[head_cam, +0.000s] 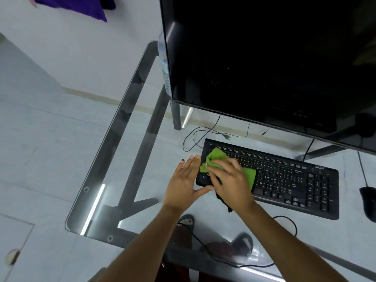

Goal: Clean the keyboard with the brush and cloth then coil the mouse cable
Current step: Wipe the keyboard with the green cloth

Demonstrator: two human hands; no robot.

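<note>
Mouse (369, 202): cut off by right edge. Keyboard (284, 180): left end hidden under cloth (215, 157) and right hand (230, 180) (blurred).

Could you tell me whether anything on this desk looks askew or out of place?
Nothing looks spilled or damaged. The keyboard sits at a slant to the monitor edge, braced by the left hand while the right hand wipes with the green cloth. Thin cables lie loose behind it.
</note>
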